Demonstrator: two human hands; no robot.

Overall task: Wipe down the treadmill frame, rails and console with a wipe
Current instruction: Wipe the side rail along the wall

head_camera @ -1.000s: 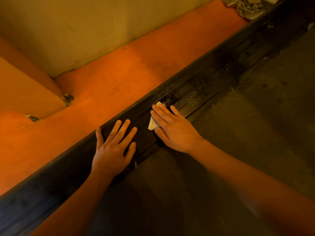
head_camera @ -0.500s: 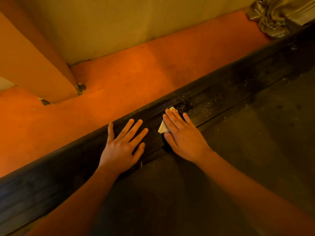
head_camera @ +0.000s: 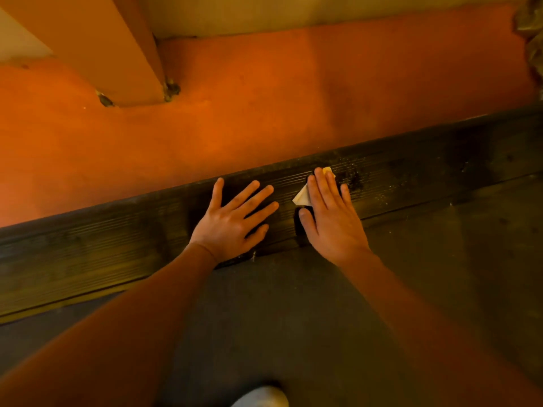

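Observation:
A dark ribbed side rail point(head_camera: 411, 174) of the treadmill runs across the view from lower left to upper right, dusty with pale specks to the right of my hands. My right hand point(head_camera: 330, 215) lies flat on the rail with straight fingers and presses a small folded white wipe point(head_camera: 302, 196), whose corners show beside the index finger and at the fingertips. My left hand point(head_camera: 235, 218) rests flat on the rail just left of it, fingers spread and holding nothing. The dark belt point(head_camera: 293, 333) lies below both forearms.
Orange floor point(head_camera: 264, 113) stretches beyond the rail up to a pale wall point(head_camera: 293, 13). A tan panel point(head_camera: 111, 54) stands on the floor at upper left. A crumpled cloth point(head_camera: 531, 39) sits at the right edge. Something pale point(head_camera: 261, 398) shows at the bottom edge.
The view has swung so the rail lies flatter across the frame. Both hands stay flat on the rail, the right one still pressing the wipe; they sit a little closer together.

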